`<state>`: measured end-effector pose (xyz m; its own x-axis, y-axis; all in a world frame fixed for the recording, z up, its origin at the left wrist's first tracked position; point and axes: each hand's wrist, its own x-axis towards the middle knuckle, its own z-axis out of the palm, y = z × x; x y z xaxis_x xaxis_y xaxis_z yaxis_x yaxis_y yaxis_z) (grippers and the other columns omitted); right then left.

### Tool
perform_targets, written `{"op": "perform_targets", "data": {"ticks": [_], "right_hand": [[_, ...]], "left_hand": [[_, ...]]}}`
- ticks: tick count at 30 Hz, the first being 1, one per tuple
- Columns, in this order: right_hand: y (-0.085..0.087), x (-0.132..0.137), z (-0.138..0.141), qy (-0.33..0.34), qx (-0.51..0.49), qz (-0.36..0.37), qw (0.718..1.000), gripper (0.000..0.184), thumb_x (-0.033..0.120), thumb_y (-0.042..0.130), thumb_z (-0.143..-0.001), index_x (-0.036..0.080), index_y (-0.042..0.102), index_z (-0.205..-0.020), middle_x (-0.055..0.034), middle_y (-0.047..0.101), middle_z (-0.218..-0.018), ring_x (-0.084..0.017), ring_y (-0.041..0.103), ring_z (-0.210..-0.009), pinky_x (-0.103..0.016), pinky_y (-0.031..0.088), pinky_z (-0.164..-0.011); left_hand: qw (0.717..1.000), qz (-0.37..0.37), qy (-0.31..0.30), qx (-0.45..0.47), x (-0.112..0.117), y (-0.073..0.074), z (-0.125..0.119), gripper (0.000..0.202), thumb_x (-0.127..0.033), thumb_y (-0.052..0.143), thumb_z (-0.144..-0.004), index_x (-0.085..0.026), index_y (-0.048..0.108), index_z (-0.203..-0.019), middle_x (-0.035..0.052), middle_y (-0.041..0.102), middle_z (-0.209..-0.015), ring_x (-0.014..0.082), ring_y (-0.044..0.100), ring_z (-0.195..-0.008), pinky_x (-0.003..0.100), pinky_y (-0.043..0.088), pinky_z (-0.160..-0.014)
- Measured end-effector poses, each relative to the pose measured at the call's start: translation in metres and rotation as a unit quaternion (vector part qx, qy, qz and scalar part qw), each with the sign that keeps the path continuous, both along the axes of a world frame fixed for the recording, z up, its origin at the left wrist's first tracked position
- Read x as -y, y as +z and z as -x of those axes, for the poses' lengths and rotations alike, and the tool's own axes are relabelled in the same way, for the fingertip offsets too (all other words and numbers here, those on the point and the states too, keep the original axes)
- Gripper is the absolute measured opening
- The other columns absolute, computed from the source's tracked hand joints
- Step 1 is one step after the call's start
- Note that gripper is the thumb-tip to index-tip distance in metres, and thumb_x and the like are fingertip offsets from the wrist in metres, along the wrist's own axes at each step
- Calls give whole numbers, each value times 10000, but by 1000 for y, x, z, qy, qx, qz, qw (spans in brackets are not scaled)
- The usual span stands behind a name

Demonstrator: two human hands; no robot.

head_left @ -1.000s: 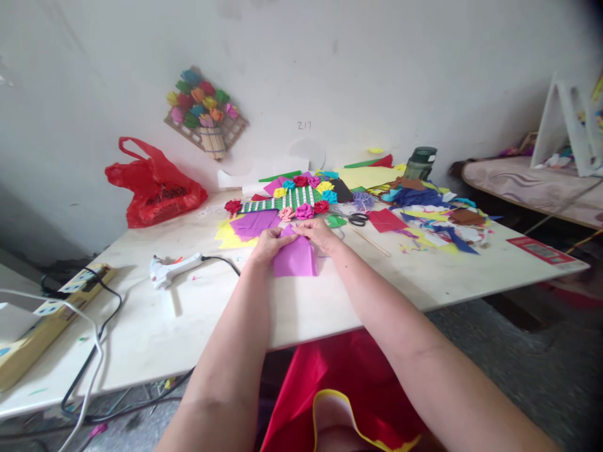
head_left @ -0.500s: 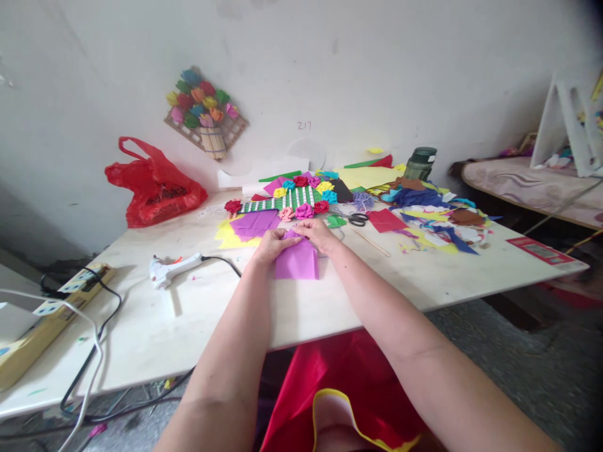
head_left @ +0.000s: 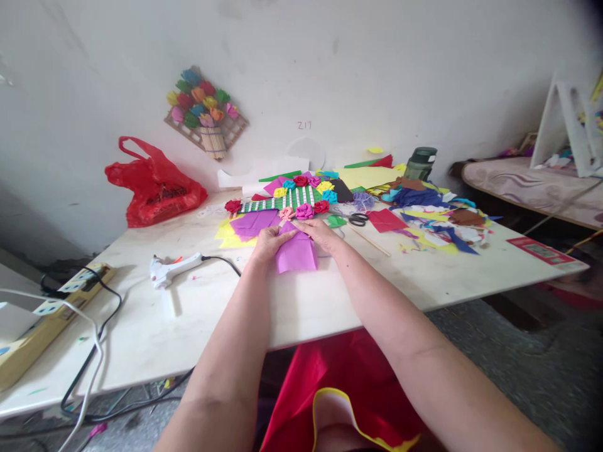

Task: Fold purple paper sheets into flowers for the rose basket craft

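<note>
A purple sheet of craft paper [head_left: 296, 256] is held between my two hands above the front middle of the table, its upper edge folded to a point. My left hand [head_left: 271, 242] pinches its left side, and my right hand [head_left: 318, 232] grips the upper right side. Just beyond lies a green and white woven piece [head_left: 292, 199] edged with several paper roses. More purple sheets [head_left: 254, 224] lie on yellow paper [head_left: 230, 233] to the left. Black scissors [head_left: 358, 219] rest right of my right hand.
On the left are a white glue gun [head_left: 174, 270] with its cord and a power strip [head_left: 56, 320]. A red plastic bag [head_left: 155, 188] stands at the back left. Colourful scraps [head_left: 433, 210], a wooden stick [head_left: 372, 242] and a green bottle [head_left: 421, 164] are on the right.
The purple sheet has tilted, its lower edge lifting slightly. Its pointed top now shows more between my fingers, and my hands have moved a little apart.
</note>
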<state>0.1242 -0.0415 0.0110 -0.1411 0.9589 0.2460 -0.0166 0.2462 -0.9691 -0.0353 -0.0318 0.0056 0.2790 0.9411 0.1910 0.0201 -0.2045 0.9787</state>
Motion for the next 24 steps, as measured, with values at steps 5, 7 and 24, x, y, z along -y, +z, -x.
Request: {"op": "perform_targets", "data": {"ticks": [5,7,24], "right_hand": [[-1,0,0,5,14,-22,1000,359,493,648,-628,138,640,-681,7,556,-602,-128,511,-654,-258,399,-625],[-3,-3,0,-17,29,-23,999,347,478,659,-615,142,581,-570,34,475,-523,-93,433,-545,-237,344,-550],[-3,-7,-3,-58,44,-13,997,303,422,689,-562,140,579,-539,28,484,-509,-85,397,-496,-237,289,-500]], "left_hand": [[998,-31,33,46,-4,-1,-1,394,-453,716,-559,-152,463,-586,-46,470,-515,58,414,-447,194,302,-417],[997,-42,48,47,-6,-3,-1,419,-449,714,-563,-163,408,-561,-60,421,-494,44,368,-427,189,259,-396],[995,-47,86,10,-6,-1,-1,440,-478,696,-572,-176,375,-576,-69,379,-493,43,344,-413,182,231,-365]]}}
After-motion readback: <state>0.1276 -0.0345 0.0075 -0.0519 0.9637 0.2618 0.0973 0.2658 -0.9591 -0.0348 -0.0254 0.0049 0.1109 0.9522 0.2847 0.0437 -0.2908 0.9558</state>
